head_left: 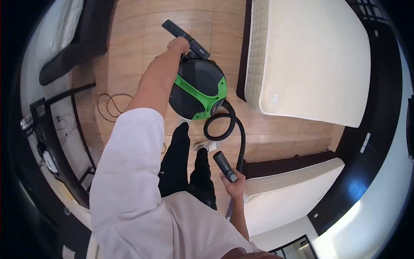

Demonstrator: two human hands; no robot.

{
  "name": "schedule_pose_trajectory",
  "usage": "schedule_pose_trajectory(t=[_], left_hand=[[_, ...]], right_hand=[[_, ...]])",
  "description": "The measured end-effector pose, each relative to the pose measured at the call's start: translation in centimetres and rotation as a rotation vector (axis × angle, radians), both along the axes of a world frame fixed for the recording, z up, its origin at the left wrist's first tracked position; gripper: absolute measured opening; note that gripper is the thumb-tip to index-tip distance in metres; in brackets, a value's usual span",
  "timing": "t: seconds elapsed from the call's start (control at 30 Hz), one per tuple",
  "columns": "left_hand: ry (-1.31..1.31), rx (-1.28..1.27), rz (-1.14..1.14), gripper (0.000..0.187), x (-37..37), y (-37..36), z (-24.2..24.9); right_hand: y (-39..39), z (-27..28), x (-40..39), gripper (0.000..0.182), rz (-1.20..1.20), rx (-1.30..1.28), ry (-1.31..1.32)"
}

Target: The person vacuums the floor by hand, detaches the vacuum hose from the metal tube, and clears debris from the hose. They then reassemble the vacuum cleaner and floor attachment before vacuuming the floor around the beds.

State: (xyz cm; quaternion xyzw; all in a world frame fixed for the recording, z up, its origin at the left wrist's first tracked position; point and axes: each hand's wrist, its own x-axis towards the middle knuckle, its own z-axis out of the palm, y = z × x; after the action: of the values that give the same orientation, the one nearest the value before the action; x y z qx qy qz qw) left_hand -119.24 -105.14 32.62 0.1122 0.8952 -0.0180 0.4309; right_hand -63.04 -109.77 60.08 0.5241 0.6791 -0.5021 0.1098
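Note:
A round black and green vacuum cleaner stands on the floor in front of my feet. My left hand is closed around the middle of a long black floor nozzle, just above the vacuum's far side. My right hand, lower right, has its fingers wrapped round a short black tube piece. The black hose loops from the vacuum and runs down to this hand, where its end is partly hidden.
A bare cream mattress lies on a dark base at the upper right, and another mattress at the lower right. A thin cable curls over the tiled floor. Dark furniture lines the left.

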Motion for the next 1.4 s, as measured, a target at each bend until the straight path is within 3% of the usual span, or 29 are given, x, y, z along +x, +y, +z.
schedule_pose_trajectory(t=[0.07, 0.17, 0.3, 0.33, 0.37, 0.43, 0.47, 0.5, 0.57, 0.6, 0.63, 0.67, 0.7, 0.73, 0.83, 0.9, 1.0, 1.1, 1.13, 1.17, 1.2, 1.23, 1.3, 1.4], left_hand=[[-0.187, -0.161, 0.032, 0.034, -1.9, 0.7, -1.4], [-0.080, -0.108, -0.057, 0.028, -1.0, 0.6, 1.0], [-0.554, 0.211, -0.300, 0.030, -9.3, -4.3, -17.8], [-0.639, -0.433, 0.342, 0.028, -6.6, 0.7, -7.6], [-0.627, -0.439, 0.332, 0.028, -5.4, 0.7, -3.1], [-0.528, -0.063, 0.249, 0.023, -3.9, 0.0, 1.7], [-0.601, 0.094, -0.103, 0.015, -6.3, -1.6, -1.4], [-0.489, -0.013, 0.433, 0.020, -4.5, 0.1, 4.1], [-0.628, 0.792, -0.153, 0.019, -6.7, -4.8, 6.1], [-0.622, 0.787, -0.176, 0.019, -5.9, -3.4, 9.2], [-0.548, 0.502, 0.173, 0.020, -4.6, -1.1, 13.8], [-0.447, 0.211, 0.511, 0.021, -3.5, -0.1, 17.3], [-0.429, 0.212, 0.489, 0.021, -3.1, -0.8, 19.7], [-0.522, 0.312, 0.488, 0.022, -3.0, -1.9, 22.3], [-0.666, 0.508, 0.388, 0.033, -0.7, -5.6, 29.8], [-0.579, 0.634, 0.433, 0.040, 5.9, -7.2, 37.5], [-0.626, 0.892, 0.268, 0.053, 15.6, -9.3, 46.1], [-0.723, 1.010, 0.152, 0.063, 24.2, -11.5, 49.9], [-0.743, 1.007, 0.123, 0.063, 26.0, -12.3, 51.2], [-0.804, 1.049, 0.083, 0.060, 27.8, -12.9, 51.9], [-0.870, 1.087, 0.045, 0.057, 29.6, -13.6, 52.5], [-0.894, 1.078, 0.011, 0.057, 31.7, -14.0, 53.6], [-0.711, 0.971, 0.180, 0.063, 35.5, -14.9, 55.8], [-0.839, 0.988, 0.111, 0.058, 38.0, -17.3, 56.9]], right_hand=[[-0.3, -1.2, 0.0, 0.036, 0.006, 0.041, 0.012], [-0.2, -1.3, -0.7, 0.037, -0.041, 0.041, 0.032], [0.4, -1.2, 0.1, 0.031, 0.038, 0.134, 0.052], [0.4, -1.1, 0.3, 0.030, 0.055, 0.168, 0.074], [0.4, -1.3, 0.7, 0.030, 0.040, 0.165, 0.081], [0.5, -2.2, 2.0, 0.030, 0.051, 0.224, 0.064], [0.6, -2.5, 2.8, 0.031, 0.018, 0.200, 0.035], [0.6, -2.7, 3.9, 0.031, 0.010, 0.185, 0.030], [1.3, -3.2, 5.0, 0.016, -0.311, 0.023, 0.027], [2.4, -1.4, 3.7, 0.013, -0.451, -0.001, 0.087], [3.4, 0.7, 2.7, 0.010, -0.589, -0.028, 0.149], [3.8, -1.0, 4.7, 0.007, -0.614, 0.025, 0.282], [4.7, 0.3, 4.0, 0.007, -0.759, -0.020, 0.312], [5.8, 0.7, 5.0, 0.016, -0.656, -0.091, 0.522], [8.1, 3.8, 5.5, 0.034, -0.569, -0.163, 0.711], [9.1, 6.7, 4.4, 0.031, -0.506, -0.165, 0.786], [10.9, 10.6, 3.3, 0.039, -0.443, -0.082, 0.859], [14.1, 8.4, 4.5, 0.028, -0.617, 0.225, 0.944], [15.9, 10.2, 5.4, 0.024, -0.621, 0.348, 0.949], [18.1, 10.2, 7.2, 0.027, -0.724, 0.413, 0.862], [19.8, 10.8, 9.4, 0.035, -0.815, 0.510, 1.012], [21.3, 11.4, 12.1, 0.036, -0.957, 0.481, 1.046], [22.6, 13.1, 17.7, 0.050, -0.955, 0.393, 1.069], [22.5, 15.1, 24.2, 0.066, -0.590, 0.152, 1.030]])
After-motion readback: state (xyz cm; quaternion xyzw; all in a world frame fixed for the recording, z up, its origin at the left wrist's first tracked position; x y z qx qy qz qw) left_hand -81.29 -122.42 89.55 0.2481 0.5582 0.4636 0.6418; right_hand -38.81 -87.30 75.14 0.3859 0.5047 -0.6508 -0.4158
